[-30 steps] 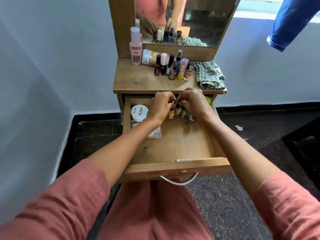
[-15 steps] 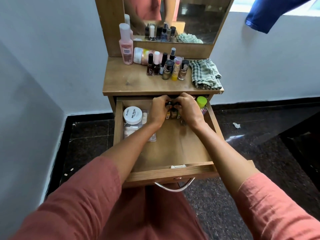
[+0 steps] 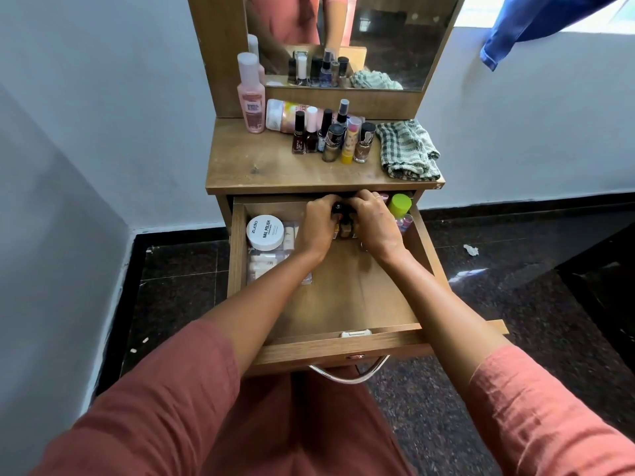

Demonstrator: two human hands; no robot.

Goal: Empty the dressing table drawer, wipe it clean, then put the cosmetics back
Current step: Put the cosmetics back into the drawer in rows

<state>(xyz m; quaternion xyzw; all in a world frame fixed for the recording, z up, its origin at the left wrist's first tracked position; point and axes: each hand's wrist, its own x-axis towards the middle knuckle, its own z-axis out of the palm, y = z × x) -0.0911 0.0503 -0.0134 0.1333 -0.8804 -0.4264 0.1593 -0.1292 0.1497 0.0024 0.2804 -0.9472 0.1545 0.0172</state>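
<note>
The drawer [image 3: 343,297] and tabletop [image 3: 251,166] are matt, grainy wood — the drawer handle [image 3: 343,379] at lower centre polished metal, the checked cloth [image 3: 407,151] at upper right coarse weave, the jar lid [image 3: 265,231] smooth white plastic, the small bottles [image 3: 345,230] glossy — over a shiny, speckled stone-like floor [image 3: 549,304].

Both arms wear sleeves of one rust-pink woven cloth with a faint slubbed texture. The left sleeve [image 3: 165,400] and the right sleeve [image 3: 549,417] each end in a plain edge near the elbow, leaving the forearms bare. A garment [image 3: 309,438] of the same colour covers the lap in soft lengthwise folds, and the mirror [image 3: 388,42] shows that colour on the upper body as well. The left hand [image 3: 318,225] is bare; the right hand [image 3: 374,225] is bare apart from a thin pale ring [image 3: 377,197] on one finger.
</note>
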